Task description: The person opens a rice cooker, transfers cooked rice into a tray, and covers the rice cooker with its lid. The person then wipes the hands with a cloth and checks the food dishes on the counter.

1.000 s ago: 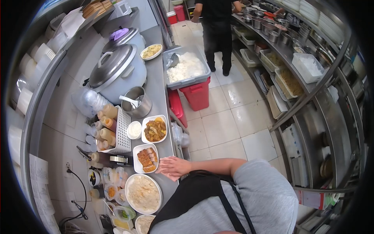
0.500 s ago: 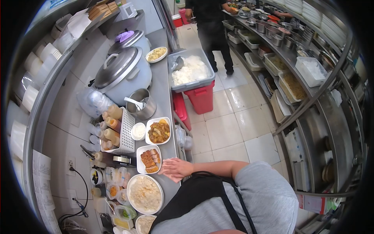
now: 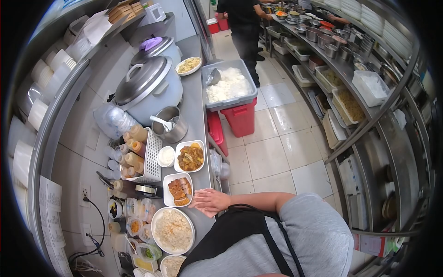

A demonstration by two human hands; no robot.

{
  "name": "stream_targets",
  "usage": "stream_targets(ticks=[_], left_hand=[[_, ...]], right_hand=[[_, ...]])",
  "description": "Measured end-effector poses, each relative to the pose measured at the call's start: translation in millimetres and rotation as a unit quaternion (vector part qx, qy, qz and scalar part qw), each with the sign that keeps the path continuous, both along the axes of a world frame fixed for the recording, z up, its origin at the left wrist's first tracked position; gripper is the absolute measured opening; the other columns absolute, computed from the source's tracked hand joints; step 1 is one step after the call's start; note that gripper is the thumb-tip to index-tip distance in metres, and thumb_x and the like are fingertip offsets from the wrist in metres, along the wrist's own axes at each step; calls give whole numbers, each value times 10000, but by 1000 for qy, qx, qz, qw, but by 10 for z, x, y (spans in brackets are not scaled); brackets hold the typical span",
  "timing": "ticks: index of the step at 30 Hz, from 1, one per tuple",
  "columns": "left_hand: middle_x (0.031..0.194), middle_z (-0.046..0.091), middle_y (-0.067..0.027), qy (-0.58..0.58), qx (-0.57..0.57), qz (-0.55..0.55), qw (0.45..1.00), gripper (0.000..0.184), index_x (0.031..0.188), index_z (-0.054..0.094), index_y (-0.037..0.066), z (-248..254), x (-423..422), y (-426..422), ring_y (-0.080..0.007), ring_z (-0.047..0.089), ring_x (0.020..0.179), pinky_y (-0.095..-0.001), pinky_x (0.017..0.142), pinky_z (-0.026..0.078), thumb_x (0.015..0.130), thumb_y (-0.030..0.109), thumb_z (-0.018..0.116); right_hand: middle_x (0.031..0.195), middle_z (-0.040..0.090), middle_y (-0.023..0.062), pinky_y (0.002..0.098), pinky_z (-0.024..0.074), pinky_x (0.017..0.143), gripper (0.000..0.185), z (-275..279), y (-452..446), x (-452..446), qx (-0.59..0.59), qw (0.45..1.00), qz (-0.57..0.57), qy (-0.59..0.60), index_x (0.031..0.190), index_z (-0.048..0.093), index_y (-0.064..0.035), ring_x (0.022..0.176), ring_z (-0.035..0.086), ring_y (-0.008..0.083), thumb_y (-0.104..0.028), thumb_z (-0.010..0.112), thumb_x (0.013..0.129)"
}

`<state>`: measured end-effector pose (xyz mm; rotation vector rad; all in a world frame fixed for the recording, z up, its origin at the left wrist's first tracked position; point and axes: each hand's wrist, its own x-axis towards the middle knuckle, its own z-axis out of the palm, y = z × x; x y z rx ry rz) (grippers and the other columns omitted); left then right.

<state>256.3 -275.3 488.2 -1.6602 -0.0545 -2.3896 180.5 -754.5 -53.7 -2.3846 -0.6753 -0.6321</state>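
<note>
My right hand [image 3: 213,200] rests palm down at the counter's edge, bent over a pale pink cloth [image 3: 208,213] that shows under its fingers. Just left of the fingertips sits a square white bowl of sliced browned meat [image 3: 179,189], close to the hand. Below it is a round white bowl of fried rice [image 3: 172,231]. A square bowl of brown stew [image 3: 190,157] and a small cup of white sauce [image 3: 166,156] stand beyond the meat. My left hand is out of the picture.
A perforated white basket of squeeze bottles [image 3: 151,159], a steel pot [image 3: 171,125] and a large lidded cooker [image 3: 150,90] line the counter. A grey tub of white rice [image 3: 230,87] sits on a red bin [image 3: 242,119]. A person in black [image 3: 244,32] stands in the aisle.
The whole view has shifted slightly. My right hand stays beside the meat bowl with the cloth. The person in black has shifted, with an arm toward the shelf counter.
</note>
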Motion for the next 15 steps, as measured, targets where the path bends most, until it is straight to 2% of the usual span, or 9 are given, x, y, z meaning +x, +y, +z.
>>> stream_targets(ticks=[4,7,10,15], left_hand=[[555,522,-99,-17,19,10,1000,277,541,513,70,7,8,2,-297,488,494,-406,466,385,730,268,555],[554,521,-99,4,-18,18,1000,278,536,505,73,-3,19,19,-290,488,490,-404,465,384,729,268,554],[547,516,-98,-28,10,-6,1000,287,526,497,75,1,7,-49,-285,486,485,-401,460,383,727,272,553],[568,539,-106,19,-60,-6,998,277,535,509,71,-3,23,23,-288,508,502,-406,461,388,717,271,571]], right_hand=[[1327,382,105,471,170,1019,424,30,-6,-6,-2,1000,2,1,1215,494,-168,1277,268,306,-317,481,818],[1336,375,101,473,174,1016,405,35,-9,-12,-4,1000,5,13,1211,498,-162,1279,271,295,-307,467,834],[1336,376,100,475,181,1008,400,28,-1,-14,-4,1000,4,21,1206,501,-160,1277,274,294,-308,465,835],[1330,382,90,473,199,998,397,59,6,-13,-5,1000,2,8,1202,501,-159,1267,290,294,-307,467,835]])
